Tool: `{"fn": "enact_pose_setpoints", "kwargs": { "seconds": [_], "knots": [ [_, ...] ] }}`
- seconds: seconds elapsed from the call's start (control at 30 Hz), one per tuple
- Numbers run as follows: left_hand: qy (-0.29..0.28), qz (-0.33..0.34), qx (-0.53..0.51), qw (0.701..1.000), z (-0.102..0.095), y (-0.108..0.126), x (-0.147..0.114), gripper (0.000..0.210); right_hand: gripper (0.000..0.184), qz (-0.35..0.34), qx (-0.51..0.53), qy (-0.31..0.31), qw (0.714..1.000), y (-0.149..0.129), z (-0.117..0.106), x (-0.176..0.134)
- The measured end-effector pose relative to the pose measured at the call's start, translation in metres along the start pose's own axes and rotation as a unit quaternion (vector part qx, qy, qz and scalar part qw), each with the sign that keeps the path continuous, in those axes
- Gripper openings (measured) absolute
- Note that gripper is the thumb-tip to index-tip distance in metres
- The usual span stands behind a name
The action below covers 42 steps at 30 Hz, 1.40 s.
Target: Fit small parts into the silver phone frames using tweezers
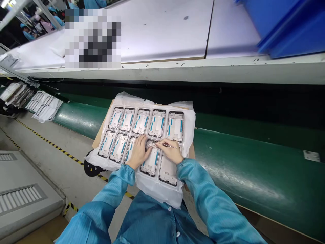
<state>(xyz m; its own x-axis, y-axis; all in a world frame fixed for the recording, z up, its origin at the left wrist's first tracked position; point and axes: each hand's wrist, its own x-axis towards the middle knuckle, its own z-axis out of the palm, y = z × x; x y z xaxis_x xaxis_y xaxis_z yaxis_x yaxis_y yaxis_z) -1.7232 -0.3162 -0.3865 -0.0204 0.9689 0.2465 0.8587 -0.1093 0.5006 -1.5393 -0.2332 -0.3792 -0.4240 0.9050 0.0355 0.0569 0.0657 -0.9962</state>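
Several phone frames (175,127) lie in two rows on a white paper sheet (154,195), most with blue strips on them. My right hand (171,150) is closed on a thin metal tool, seemingly tweezers (167,145), its tip end at the top of one phone frame (150,162) in the near row. On that frame's upper left side rests my left hand (139,150), thumb apart from the fingers, holding nothing. It partly hides the neighbouring frame (130,149). Under my right hand is the last frame of the near row (169,171), on which no blue strips show.
Brown cardboard (103,127) shows under the sheet. A green conveyor belt (254,166) runs behind and to both sides, below a white bench (162,34). Stacked sheets of frames (44,103) lie left on the belt. A blue bin (291,27) stands at upper right.
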Motion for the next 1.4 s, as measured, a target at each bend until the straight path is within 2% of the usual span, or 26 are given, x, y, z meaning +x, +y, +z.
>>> {"fn": "enact_pose_setpoints", "kwargs": {
  "seconds": [0.1, 0.43, 0.9, 1.3, 1.4],
  "knots": [
    [-0.018, 0.009, -0.015, 1.000, 0.001, -0.002, -0.007, 0.045, 0.031, -0.038, -0.045, -0.012, 0.998, 0.003, 0.003, -0.003],
    [-0.067, 0.014, -0.008, 0.998, -0.007, 0.002, -0.008, 0.044, 0.029, -0.047, -0.081, -0.045, 0.995, 0.004, 0.003, -0.003],
    [-0.079, 0.033, 0.004, 0.996, -0.010, 0.003, -0.007, 0.046, 0.037, -0.056, -0.073, -0.035, 0.995, -0.006, 0.006, -0.003],
    [-0.095, 0.032, 0.065, 0.993, -0.012, 0.011, -0.005, 0.045, 0.036, -0.038, -0.045, -0.025, 0.998, -0.007, 0.008, -0.005],
    [-0.100, 0.033, 0.106, 0.989, -0.011, 0.013, 0.001, 0.045, 0.034, -0.026, -0.032, 0.003, 0.999, -0.011, 0.005, -0.004]
  ]
}}
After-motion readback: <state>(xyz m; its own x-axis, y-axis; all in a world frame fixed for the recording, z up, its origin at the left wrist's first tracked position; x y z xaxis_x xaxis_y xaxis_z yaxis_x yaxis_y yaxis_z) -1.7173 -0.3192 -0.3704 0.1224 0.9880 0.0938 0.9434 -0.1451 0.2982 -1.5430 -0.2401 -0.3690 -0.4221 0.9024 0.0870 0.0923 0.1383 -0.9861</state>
